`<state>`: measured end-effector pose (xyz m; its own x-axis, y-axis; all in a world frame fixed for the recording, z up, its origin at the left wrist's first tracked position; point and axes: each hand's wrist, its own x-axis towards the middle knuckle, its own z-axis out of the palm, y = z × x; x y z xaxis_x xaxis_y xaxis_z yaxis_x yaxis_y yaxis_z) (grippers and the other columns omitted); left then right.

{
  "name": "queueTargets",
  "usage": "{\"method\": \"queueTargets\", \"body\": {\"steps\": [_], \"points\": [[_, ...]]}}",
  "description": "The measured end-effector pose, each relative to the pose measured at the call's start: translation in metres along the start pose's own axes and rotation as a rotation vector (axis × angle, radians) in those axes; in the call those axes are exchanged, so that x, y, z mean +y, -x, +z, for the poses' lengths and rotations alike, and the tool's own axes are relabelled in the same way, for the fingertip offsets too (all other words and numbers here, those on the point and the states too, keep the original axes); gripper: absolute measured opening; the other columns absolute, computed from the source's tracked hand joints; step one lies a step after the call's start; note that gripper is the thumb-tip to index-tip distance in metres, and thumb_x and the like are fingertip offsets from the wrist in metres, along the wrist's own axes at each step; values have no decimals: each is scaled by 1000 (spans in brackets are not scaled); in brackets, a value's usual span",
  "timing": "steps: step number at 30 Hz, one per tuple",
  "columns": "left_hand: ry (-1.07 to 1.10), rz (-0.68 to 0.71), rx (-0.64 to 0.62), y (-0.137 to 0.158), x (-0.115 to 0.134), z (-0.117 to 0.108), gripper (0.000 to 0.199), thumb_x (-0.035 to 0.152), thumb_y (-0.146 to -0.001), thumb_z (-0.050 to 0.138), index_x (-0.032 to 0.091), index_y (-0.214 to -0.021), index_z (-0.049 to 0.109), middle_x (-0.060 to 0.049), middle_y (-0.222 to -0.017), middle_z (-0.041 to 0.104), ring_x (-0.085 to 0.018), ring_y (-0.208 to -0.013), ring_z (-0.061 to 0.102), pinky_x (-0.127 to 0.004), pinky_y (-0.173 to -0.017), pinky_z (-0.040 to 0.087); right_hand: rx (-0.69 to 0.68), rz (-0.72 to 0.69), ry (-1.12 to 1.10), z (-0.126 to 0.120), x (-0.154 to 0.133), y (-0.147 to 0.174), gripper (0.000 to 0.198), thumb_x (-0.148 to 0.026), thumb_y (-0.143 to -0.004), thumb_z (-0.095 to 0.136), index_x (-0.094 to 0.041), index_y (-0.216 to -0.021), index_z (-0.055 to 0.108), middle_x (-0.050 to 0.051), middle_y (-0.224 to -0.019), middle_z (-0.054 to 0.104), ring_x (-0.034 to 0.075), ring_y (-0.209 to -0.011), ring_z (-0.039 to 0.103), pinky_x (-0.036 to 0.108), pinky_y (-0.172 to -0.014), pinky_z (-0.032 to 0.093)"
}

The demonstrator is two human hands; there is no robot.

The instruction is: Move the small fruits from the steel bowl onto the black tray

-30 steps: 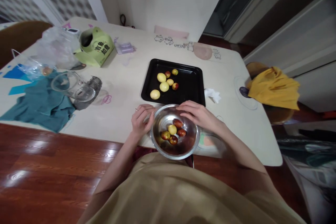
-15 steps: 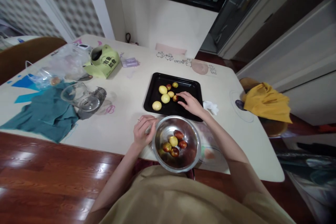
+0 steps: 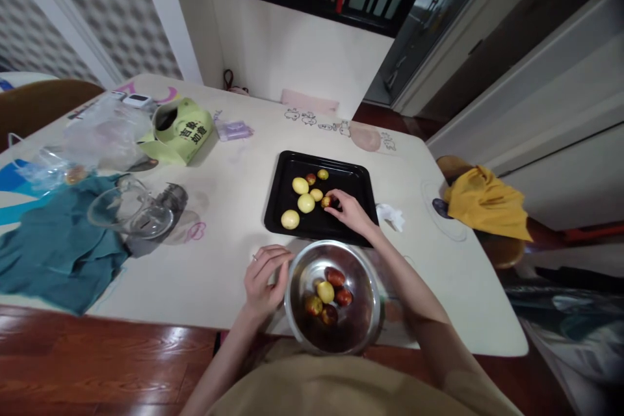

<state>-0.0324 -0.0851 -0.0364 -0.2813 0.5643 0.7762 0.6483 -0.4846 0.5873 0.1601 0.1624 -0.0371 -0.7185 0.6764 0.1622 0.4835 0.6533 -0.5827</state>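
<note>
My right hand (image 3: pixel 348 211) reaches over the black baking tray (image 3: pixel 358 175), its thumb and index finger closed around a mottled brown jujube (image 3: pixel 326 202). Several pale yellow round fruits (image 3: pixel 305 203) and small mottled jujubes (image 3: pixel 311 179) lie left of those fingers in the tray. In front of me a shiny metal bowl (image 3: pixel 363 312) holds several red-brown jujubes (image 3: pixel 334 276) and a yellow fruit (image 3: pixel 325 292). At the bowl's left rim is my left hand (image 3: pixel 266 279), fingers curved and thumb apart. It holds nothing visible; whether its fingertips touch the rim is unclear.
On the left are a teal cloth (image 3: pixel 63 240), a clear jar (image 3: pixel 136 211), a green paper box (image 3: pixel 182 130) and plastic bags (image 3: pixel 104 136). A crumpled white tissue (image 3: pixel 390 216) lies right of the tray. A yellow cloth (image 3: pixel 487 201) hangs over a chair at the right.
My right thumb and index finger have closed around the jujube at the tray's middle. My left hand stays beside the bowl. The view has shifted, so everything sits lower in the picture.
</note>
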Motion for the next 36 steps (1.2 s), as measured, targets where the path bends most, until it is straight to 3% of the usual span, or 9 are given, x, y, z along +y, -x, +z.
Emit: {"method": "queueTargets", "body": {"steps": [5, 9, 13, 19, 27, 36], "points": [[51, -51, -55, 1, 0, 4, 26, -3, -93, 61, 17, -105, 71, -5, -93, 73, -19, -90, 70, -33, -82, 58, -39, 12, -51, -3, 0, 1, 30, -27, -92, 71, -21, -121, 67, 10, -115, 67, 23, -96, 67, 36, -81, 59], [102, -38, -112, 0, 2, 5, 25, -3, -92, 61, 16, -106, 71, -6, -94, 74, -19, -91, 71, -33, -82, 59, -44, 58, -97, -10, -2, 3, 26, -32, -91, 75, -20, -114, 70, 9, -109, 72, 23, -92, 68, 35, -79, 58], [153, 2, -159, -4, 4, 6, 24, -2, -92, 61, 17, -104, 71, -6, -90, 75, -19, -89, 71, -33, -79, 60, -18, 95, -147, -20, -8, 7, 14, -31, -99, 63, -20, -101, 71, 6, -96, 74, 21, -86, 70, 33, -80, 58], [173, 13, -214, -9, 5, 6, 22, 2, -95, 59, 19, -103, 71, -5, -89, 76, -20, -89, 72, -34, -79, 60, -142, 44, -21, -30, -17, 17, 22, -31, -96, 69, -19, -113, 74, 11, -119, 70, 23, -100, 70, 34, -86, 57], [183, -28, -248, -8, -1, 6, 20, 6, -97, 58, 18, -102, 73, -6, -90, 75, -21, -90, 71, -37, -83, 56, -438, 40, -119, -34, -23, 17, 11, -28, -96, 71, -18, -95, 76, 4, -88, 74, 17, -80, 69, 26, -75, 49], [183, -65, -330, -15, -6, 4, 23, 16, -103, 53, 18, -93, 74, -5, -83, 76, -21, -86, 72, -38, -82, 56, -449, -6, -157, -27, -26, 15, 12, -17, -82, 75, -19, -88, 65, -3, -77, 66, 13, -69, 59, 24, -67, 42]]}}
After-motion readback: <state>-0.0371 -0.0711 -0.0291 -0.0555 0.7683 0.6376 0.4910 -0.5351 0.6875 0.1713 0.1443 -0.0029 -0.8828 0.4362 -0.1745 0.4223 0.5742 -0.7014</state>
